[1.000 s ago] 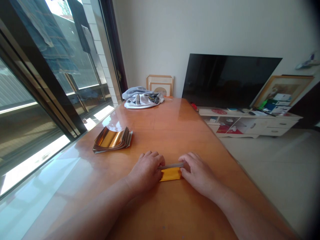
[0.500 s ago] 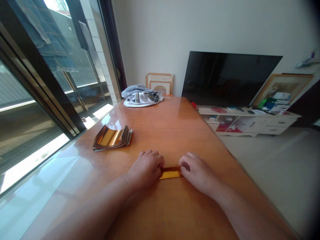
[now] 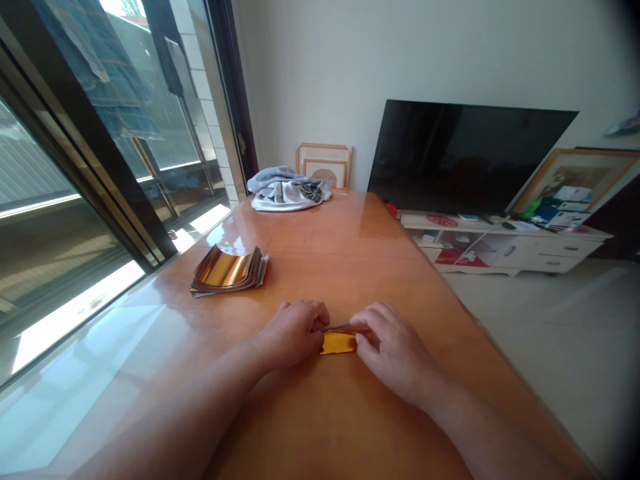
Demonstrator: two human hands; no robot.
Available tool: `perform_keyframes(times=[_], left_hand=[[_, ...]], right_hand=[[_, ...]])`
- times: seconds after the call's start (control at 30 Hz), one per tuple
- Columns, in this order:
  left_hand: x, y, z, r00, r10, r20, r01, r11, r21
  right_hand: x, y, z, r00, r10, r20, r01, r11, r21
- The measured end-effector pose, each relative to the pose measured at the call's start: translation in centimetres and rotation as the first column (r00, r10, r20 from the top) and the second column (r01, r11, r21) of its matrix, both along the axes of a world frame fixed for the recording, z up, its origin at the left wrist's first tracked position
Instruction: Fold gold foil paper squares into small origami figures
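A small folded sheet of gold paper (image 3: 337, 343) lies on the wooden table (image 3: 350, 253) in front of me. My left hand (image 3: 293, 332) pinches its left end with curled fingers. My right hand (image 3: 387, 343) pinches the right end, fingertips on the raised top edge of the fold. The two hands sit close together, and only a short strip of paper shows between them.
A stack of curled gold sheets (image 3: 227, 270) rests on the table to the left, near the glass sliding door (image 3: 75, 200). A bundle of grey cloth (image 3: 287, 190) lies at the far end. Beyond the table's right edge stand a television (image 3: 465, 157) and a low white cabinet (image 3: 505, 243).
The hands have drawn closer together on the paper. The fold was pressed flat half a second ago; now its top edge is lifted again and less paper shows.
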State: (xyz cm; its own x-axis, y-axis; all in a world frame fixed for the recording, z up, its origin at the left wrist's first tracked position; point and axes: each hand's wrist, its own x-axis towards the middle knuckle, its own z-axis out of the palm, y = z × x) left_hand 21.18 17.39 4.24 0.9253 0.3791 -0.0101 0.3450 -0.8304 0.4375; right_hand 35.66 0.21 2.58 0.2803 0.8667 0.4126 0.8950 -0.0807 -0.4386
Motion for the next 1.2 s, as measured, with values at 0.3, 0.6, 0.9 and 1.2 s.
perform_keyframes(times=[0.3, 0.6, 0.9, 1.2], left_hand=[[-0.1, -0.1, -0.4, 0.999, 0.033, -0.024, -0.034, 0.998, -0.055], [-0.4, 0.7, 0.5, 0.996, 0.084, -0.009, -0.084, 0.996, 0.011], [-1.0, 1.2, 0.4, 0.996, -0.088, 0.001, 0.088, 0.996, 0.03], [-1.2, 0.2, 0.9, 0.971, -0.24, -0.002, 0.236, 0.953, 0.191]], right_hand=[[-2.4, 0.2, 0.2, 0.986, 0.163, -0.037, -0.166, 0.98, -0.108], [-2.8, 1.1, -0.4, 0.992, 0.125, 0.008, -0.122, 0.981, -0.154], [-2.7, 1.1, -0.8, 0.975, 0.165, 0.151, -0.134, 0.971, -0.196], [-2.3, 0.5, -0.4, 0.965, 0.17, 0.2, -0.127, 0.969, -0.213]])
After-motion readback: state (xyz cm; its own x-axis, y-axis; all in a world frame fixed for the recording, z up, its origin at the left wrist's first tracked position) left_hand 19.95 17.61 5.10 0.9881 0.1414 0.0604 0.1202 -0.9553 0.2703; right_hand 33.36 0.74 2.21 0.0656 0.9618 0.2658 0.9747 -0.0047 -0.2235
